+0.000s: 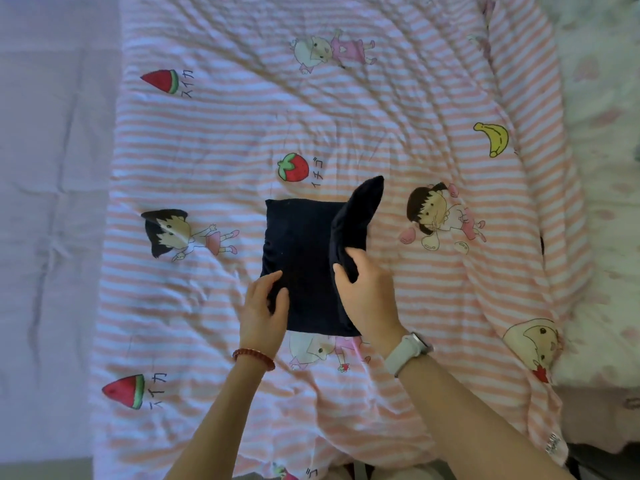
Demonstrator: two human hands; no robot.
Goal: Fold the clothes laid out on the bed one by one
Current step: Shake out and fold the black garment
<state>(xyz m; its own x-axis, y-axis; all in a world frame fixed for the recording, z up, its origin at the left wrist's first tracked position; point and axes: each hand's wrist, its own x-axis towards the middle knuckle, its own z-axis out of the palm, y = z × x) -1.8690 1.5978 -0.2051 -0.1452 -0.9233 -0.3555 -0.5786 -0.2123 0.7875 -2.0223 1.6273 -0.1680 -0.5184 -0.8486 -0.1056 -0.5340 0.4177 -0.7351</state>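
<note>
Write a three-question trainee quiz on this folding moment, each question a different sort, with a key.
1. True or false: the dark navy garment lies fully flat on the striped quilt.
2. Multiple choice: which hand lifts the raised flap of the garment? A. the left hand B. the right hand C. neither
3. Fill in: the printed fruit just beyond the garment's far edge is a ____.

Key
1. False: its right side is lifted up off the rest.
2. B: the right hand's grip is closed on the flap, while the left hand holds the near left edge.
3. strawberry
</note>
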